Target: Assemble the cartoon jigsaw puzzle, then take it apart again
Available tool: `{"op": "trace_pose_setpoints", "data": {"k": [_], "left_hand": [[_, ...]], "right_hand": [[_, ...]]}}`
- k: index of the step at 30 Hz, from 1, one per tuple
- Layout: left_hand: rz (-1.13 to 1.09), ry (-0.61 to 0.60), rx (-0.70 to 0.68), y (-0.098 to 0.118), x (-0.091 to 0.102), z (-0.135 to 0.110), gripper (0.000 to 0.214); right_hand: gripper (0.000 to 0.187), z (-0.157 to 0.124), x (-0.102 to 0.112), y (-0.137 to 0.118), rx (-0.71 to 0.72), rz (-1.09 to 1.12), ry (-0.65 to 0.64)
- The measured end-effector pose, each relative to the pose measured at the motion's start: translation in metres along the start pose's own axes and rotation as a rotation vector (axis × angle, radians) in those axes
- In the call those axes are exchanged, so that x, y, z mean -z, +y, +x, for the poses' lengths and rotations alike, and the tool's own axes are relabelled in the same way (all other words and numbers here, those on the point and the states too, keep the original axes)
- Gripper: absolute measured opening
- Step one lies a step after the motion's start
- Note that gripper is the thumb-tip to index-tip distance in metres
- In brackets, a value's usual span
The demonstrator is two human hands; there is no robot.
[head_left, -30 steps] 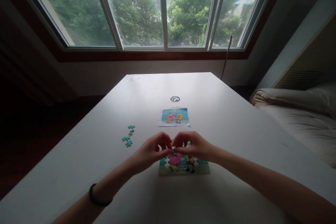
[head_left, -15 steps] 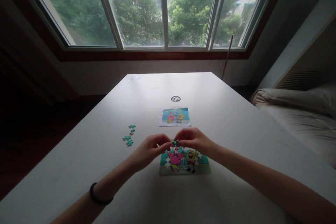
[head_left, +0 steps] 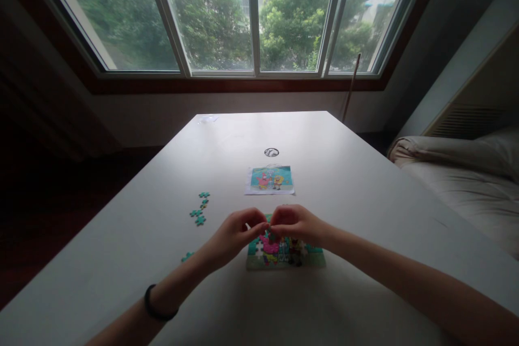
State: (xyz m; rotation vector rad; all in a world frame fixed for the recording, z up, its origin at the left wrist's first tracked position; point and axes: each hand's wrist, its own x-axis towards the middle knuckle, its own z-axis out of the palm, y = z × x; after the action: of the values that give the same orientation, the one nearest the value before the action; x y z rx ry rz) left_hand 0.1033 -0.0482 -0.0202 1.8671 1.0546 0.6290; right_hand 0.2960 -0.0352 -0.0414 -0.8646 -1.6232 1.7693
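Over the upper left of a cartoon jigsaw puzzle [head_left: 284,259], my left hand [head_left: 241,230] and my right hand [head_left: 298,224] meet fingertip to fingertip. Both hands are closed in a pinch. Between them is a small green puzzle piece [head_left: 271,236], mostly hidden by the fingers. The puzzle lies flat, with a pink figure at its left and pale gaps where pieces are out. My right hand covers much of its upper part. A black band circles my left wrist.
Several loose green puzzle pieces [head_left: 200,220] lie left of the puzzle, and another piece [head_left: 187,255] shows beside my left forearm. Beyond the hands lie a picture sheet [head_left: 271,179] and a round table inset [head_left: 271,152]. A clear wrapper [head_left: 207,119] rests at the table's far left.
My right hand has come slightly lower and left, and the pinched piece is lower and more hidden. My left forearm has shifted right, uncovering a loose piece beside it.
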Motion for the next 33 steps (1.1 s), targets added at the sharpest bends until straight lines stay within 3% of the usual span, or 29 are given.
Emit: {"op": "trace_pose_setpoints", "data": {"k": [4,9,15,18,22,25,29,33], "left_hand": [[0.046,0.001,-0.002,0.003,0.000,0.000,0.026],[0.181,-0.014,-0.018,0.009,-0.003,-0.002,0.032],[0.530,-0.157,-0.178,0.016,-0.023,-0.015,0.020],[0.670,-0.247,-0.226,0.019,-0.032,-0.022,0.028],[0.777,-0.304,-0.182,0.019,-0.035,-0.026,0.046],[0.835,-0.302,-0.150,0.016,-0.036,-0.026,0.049],[0.865,-0.293,-0.148,0.014,-0.037,-0.026,0.047],[0.877,-0.298,-0.139,0.013,-0.037,-0.025,0.047]], "right_hand": [[0.025,0.001,0.003,-0.001,0.016,-0.140,0.052],[0.026,0.004,0.011,-0.007,0.027,-0.099,0.092],[0.027,0.011,0.030,-0.005,0.026,-0.108,0.100],[0.022,0.014,0.036,-0.003,0.041,-0.136,0.105],[0.012,0.012,0.041,-0.003,0.075,-0.347,0.147],[0.009,0.009,0.042,-0.003,0.058,-0.522,0.096],[0.012,0.006,0.042,-0.005,0.024,-0.564,0.025],[0.013,0.005,0.042,-0.010,0.079,-0.595,0.061]]}}
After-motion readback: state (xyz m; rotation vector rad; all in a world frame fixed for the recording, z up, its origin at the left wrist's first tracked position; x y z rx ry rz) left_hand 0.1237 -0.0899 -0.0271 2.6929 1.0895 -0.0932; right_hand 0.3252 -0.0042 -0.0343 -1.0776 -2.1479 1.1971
